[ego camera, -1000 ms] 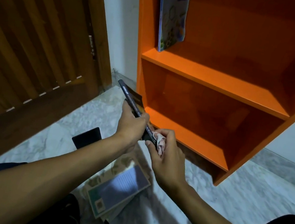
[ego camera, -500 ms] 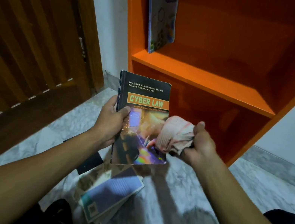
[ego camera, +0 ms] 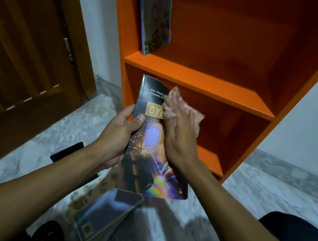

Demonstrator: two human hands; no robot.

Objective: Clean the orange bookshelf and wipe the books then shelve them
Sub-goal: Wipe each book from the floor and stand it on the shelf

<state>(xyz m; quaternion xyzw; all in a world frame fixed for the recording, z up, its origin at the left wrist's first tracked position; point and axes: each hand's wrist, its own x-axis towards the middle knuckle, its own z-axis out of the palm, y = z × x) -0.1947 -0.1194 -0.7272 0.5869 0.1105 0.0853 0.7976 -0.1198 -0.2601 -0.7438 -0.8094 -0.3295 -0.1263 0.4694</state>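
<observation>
cloth (ego camera: 184,112) now wiping book (ego camera: 149,150) cover

Both forearms extending forward, converging toward the centre. Left hand (ego camera: 118,136) gripping the left edge of a dark book (ego camera: 142,160), thumb lying across its cover, fingers curling behind. Right hand (ego camera: 179,132) pressing flat, fingers straight and spread, onto a pinkish cloth (ego camera: 194,116) against the cover's upper part.

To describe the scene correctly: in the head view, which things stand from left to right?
Brown wooden door → left hand → dark paperback book → right hand pressing a pinkish cloth → orange bookshelf's right side panel.
</observation>
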